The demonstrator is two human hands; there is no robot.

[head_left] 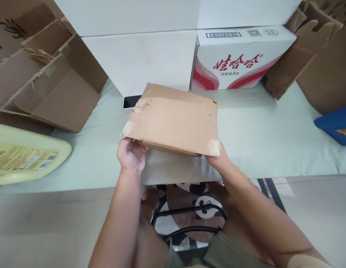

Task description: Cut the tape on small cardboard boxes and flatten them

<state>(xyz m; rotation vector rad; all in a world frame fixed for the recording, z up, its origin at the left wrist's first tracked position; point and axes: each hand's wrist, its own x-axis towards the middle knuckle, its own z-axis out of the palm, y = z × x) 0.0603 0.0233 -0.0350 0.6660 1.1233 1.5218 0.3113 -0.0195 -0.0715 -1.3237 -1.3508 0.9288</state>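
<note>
A flattened brown cardboard box [178, 119] is held up over the pale green cloth, tilted, with worn edges and bits of clear tape at its near corners. Folded layers show along its near edge. My left hand [131, 153] grips the near left corner from below, its fingers curled under the cardboard. At the near right corner my right hand [217, 154] holds on, with most of its fingers hidden beneath. Behind the left side of the box lies a phone [131, 101], partly covered by the cardboard.
White cartons [145, 59] stand along the back, one a water carton [240, 59] with red lettering. Open brown boxes [63, 89] stand left, another cardboard box [298, 56] right. A yellow bottle [30, 154] and blue container [336, 124] flank the cloth-covered surface [262, 137].
</note>
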